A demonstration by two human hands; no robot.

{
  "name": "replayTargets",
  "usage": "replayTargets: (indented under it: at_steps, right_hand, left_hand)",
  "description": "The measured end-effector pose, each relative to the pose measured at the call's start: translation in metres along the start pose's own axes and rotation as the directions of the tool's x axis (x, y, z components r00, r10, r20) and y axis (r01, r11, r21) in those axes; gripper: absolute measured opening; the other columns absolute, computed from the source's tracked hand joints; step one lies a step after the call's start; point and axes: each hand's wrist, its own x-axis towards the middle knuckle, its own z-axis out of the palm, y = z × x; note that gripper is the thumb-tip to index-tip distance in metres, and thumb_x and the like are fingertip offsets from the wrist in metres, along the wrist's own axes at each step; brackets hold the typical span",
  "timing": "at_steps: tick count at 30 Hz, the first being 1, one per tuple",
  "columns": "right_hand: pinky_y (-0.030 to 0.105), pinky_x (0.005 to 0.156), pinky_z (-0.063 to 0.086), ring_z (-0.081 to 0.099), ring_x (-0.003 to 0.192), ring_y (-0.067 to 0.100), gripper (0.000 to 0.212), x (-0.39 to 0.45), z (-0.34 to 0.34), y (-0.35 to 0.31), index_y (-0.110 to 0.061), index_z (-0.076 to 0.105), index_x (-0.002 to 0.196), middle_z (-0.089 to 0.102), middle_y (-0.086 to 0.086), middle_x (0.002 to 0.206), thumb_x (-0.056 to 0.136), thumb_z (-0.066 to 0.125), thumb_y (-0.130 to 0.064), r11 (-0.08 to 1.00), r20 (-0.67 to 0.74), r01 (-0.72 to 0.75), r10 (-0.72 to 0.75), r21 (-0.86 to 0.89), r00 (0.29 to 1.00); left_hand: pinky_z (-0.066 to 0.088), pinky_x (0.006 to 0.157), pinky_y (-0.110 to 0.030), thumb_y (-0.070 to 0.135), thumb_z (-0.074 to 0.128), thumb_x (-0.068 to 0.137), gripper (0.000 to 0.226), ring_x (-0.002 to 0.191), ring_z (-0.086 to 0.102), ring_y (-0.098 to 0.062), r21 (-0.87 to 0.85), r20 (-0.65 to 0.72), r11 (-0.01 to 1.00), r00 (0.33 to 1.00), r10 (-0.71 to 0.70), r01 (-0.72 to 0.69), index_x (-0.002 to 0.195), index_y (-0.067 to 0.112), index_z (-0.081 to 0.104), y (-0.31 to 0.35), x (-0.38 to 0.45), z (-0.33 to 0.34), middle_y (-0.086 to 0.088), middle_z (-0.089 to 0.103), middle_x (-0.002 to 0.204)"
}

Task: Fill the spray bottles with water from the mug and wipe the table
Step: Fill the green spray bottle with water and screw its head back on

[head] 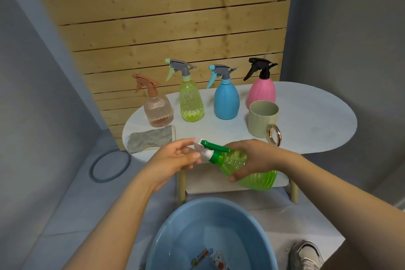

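Green spray bottle (249, 170) is off the desk (306, 116), tilted nearly flat in the air just past the desk's near edge, nozzle end pointing left. We see our right hand (252, 160) wrapped over its body, fingers on top and thumb underneath, grip closed around the bottle. Our left hand (175, 158) sits at the spray head (208, 151): fingers curled part-way around the white nozzle part, thumb and index touching it, grip half closed on the head. The dark green trigger sticks up between both hands. We cannot tell if the head is screwed tight or loosened.

Four more bottles stand upright in a row along the desk's far edge, left to right: peach bottle (156, 107), yellow-green bottle (190, 98), blue bottle (225, 98), pink bottle (262, 87). All have trigger heads on.

Mug (263, 120) stands upright near the desk's middle, just in front of the pink bottle, ring-shaped metallic handle facing the near edge. We cannot see if it holds water.

Grey cloth (151, 138) lies flat at the desk's near-left corner, just in front of the peach bottle.

Blue basin (210, 237) sits on the floor below the hands, water in it, a printed picture on its bottom. A shoe (306, 254) shows to its right.
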Motion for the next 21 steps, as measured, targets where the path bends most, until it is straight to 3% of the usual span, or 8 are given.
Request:
replayTargets:
  at_steps: [2, 3, 5, 7, 10, 12, 17, 21]
  right_hand:
    - [0.024, 0.094, 0.037, 0.046, 0.122, 0.013, 0.082, -0.001, 0.001, 0.0, -0.038, 0.042, 0.136, 0.05, -0.011, 0.133, 0.064, 0.079, -0.053, 1.0, 0.046, 0.013, -0.013, 0.015, 0.999]
    - [0.024, 0.095, 0.036, 0.044, 0.122, 0.013, 0.081, -0.001, 0.002, -0.002, -0.04, 0.042, 0.136, 0.049, -0.012, 0.134, 0.065, 0.079, -0.052, 1.0, 0.054, 0.024, -0.024, 0.014, 0.998]
    - [0.025, 0.095, 0.035, 0.043, 0.122, 0.012, 0.081, 0.0, 0.004, -0.006, -0.042, 0.04, 0.137, 0.047, -0.014, 0.137, 0.066, 0.078, -0.051, 0.999, 0.026, 0.041, -0.04, -0.023, 0.999]
    - [0.027, 0.097, 0.035, 0.043, 0.122, 0.014, 0.083, 0.0, 0.005, -0.009, -0.041, 0.037, 0.138, 0.046, -0.014, 0.139, 0.066, 0.077, -0.053, 0.989, -0.061, 0.062, -0.071, -0.135, 0.996]
    - [0.027, 0.1, 0.032, 0.041, 0.124, 0.016, 0.082, -0.001, 0.0, -0.008, -0.039, 0.035, 0.14, 0.044, -0.013, 0.141, 0.069, 0.075, -0.052, 0.973, -0.183, 0.056, -0.099, -0.226, 0.978]
    - [0.028, 0.1, 0.033, 0.042, 0.124, 0.017, 0.081, -0.002, -0.003, -0.004, -0.037, 0.035, 0.14, 0.045, -0.012, 0.141, 0.07, 0.074, -0.05, 0.974, -0.22, 0.027, -0.077, -0.224, 0.972]
    - [0.031, 0.089, 0.045, 0.052, 0.112, 0.018, 0.078, -0.003, -0.005, 0.009, -0.031, 0.04, 0.135, 0.054, -0.007, 0.128, 0.068, 0.074, -0.055, 0.979, -0.204, -0.18, 0.158, -0.093, 0.966]
    - [0.033, 0.084, 0.047, 0.051, 0.099, 0.017, 0.078, -0.006, -0.004, 0.017, -0.026, 0.041, 0.13, 0.054, -0.003, 0.115, 0.067, 0.074, -0.057, 0.948, -0.143, -0.316, 0.318, 0.034, 0.937]
  left_hand:
    - [0.046, 0.068, -0.024, 0.021, 0.07, 0.082, 0.021, 0.074, 0.057, -0.012, 0.245, -0.096, 0.969, 0.994, 0.048, -0.023, 0.102, 0.019, 0.065, -0.003, 0.003, 0.001, -0.004, 0.058, 0.08]
    - [0.045, 0.068, -0.026, 0.027, 0.071, 0.081, 0.02, 0.073, 0.055, -0.012, 0.277, -0.128, 0.96, 0.99, 0.066, -0.029, 0.098, 0.017, 0.067, -0.004, 0.005, 0.002, -0.005, 0.058, 0.081]
    - [0.05, 0.068, -0.027, 0.031, 0.069, 0.083, 0.028, 0.076, 0.059, -0.014, 0.193, -0.176, 0.981, 0.984, 0.038, -0.004, 0.095, 0.007, 0.066, -0.006, 0.009, 0.005, -0.009, 0.066, 0.085]
    - [0.053, 0.061, -0.024, 0.035, 0.064, 0.087, 0.034, 0.068, 0.063, -0.015, 0.125, -0.259, 0.989, 0.965, -0.042, 0.077, 0.09, 0.001, 0.062, -0.007, 0.011, 0.007, -0.01, 0.068, 0.076]
    - [0.049, 0.048, -0.019, 0.035, 0.063, 0.089, 0.032, 0.052, 0.055, -0.012, -0.026, -0.363, 0.98, 0.912, -0.193, 0.197, 0.084, 0.004, 0.06, -0.009, 0.015, 0.002, -0.002, 0.061, 0.056]
    - [0.047, 0.047, -0.021, 0.035, 0.063, 0.089, 0.03, 0.054, 0.052, -0.013, -0.1, -0.423, 0.973, 0.877, -0.229, 0.206, 0.082, 0.006, 0.058, -0.012, 0.018, -0.006, -0.003, 0.059, 0.059]
    - [0.037, 0.051, -0.024, 0.043, 0.057, 0.091, 0.034, 0.054, 0.044, -0.015, -0.114, -0.614, 0.977, 0.761, -0.212, 0.18, 0.083, 0.011, 0.056, -0.021, 0.031, -0.032, -0.005, 0.055, 0.065]
    - [0.037, 0.039, -0.019, 0.037, 0.059, 0.092, 0.027, 0.054, 0.049, -0.012, -0.237, -0.616, 0.953, 0.73, -0.297, 0.188, 0.079, 0.013, 0.056, -0.029, 0.041, -0.034, -0.003, 0.057, 0.064]
